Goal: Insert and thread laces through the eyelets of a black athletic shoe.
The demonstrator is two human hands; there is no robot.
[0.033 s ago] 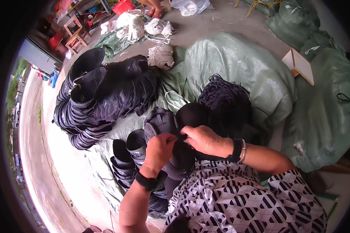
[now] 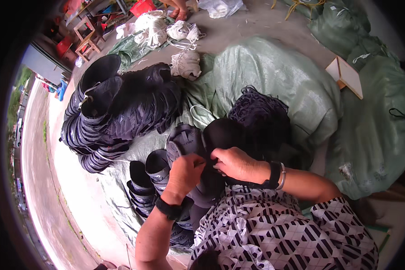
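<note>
A dark shoe upper (image 2: pixel 186 140), its tongue facing up, lies in front of me beside a black rounded piece (image 2: pixel 222 135). Over the upper, my left hand (image 2: pixel 183 174) is closed in a pinch. My right hand (image 2: pixel 239 164) pinches just to its right, with a small gap between the two. Whatever the fingertips hold is too dark and small to make out. Beyond my right hand lies a bundle of dark shoelaces (image 2: pixel 258 108). Nested dark shoe uppers (image 2: pixel 157 165) stand left of my left hand.
A large pile of stacked black shoe uppers (image 2: pixel 139 105) sits at the left. Green woven sacks (image 2: pixel 274 67) bulge ahead and to the right, with a small wooden-edged board (image 2: pixel 345 76) on them. White cord bundles (image 2: pixel 186 64) and a wooden chair (image 2: pixel 86 38) are farther off.
</note>
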